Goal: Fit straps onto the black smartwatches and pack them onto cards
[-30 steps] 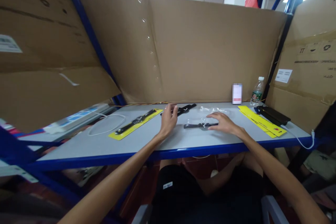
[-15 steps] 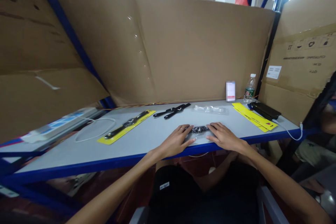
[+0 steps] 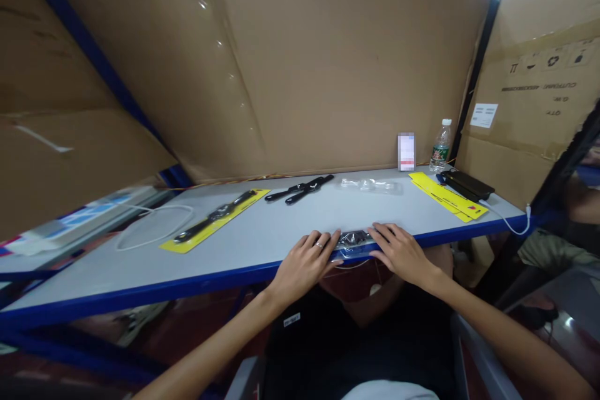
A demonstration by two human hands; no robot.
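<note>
At the front edge of the table, a black spokeshave [image 3: 354, 238] lies under a clear plastic blister cover [image 3: 349, 252]. My left hand [image 3: 307, 261] has its fingers over the left end, and my right hand [image 3: 398, 252] grips the right end. Both hands hide the handle ends. Beyond them, two bare black spokeshaves [image 3: 300, 189] lie crossed. A third packed spokeshave [image 3: 215, 217] rests on a yellow card [image 3: 180, 245] to the left. An unfilled clear blister cover [image 3: 370, 185] lies behind my hands.
Yellow cards [image 3: 450, 200] lie at the right beside a black case-like object [image 3: 466, 185] with a white cable. A phone [image 3: 406, 152] and a water bottle [image 3: 440, 147] stand at the back. A power strip [image 3: 84, 219] and white cable [image 3: 157, 207] are at the left. Cardboard walls [image 3: 328, 69] surround the table.
My hands have drawn the covered spokeshave closer to me, over the table's front edge, and the cover now shows more. The camera view has tilted downward a little.
</note>
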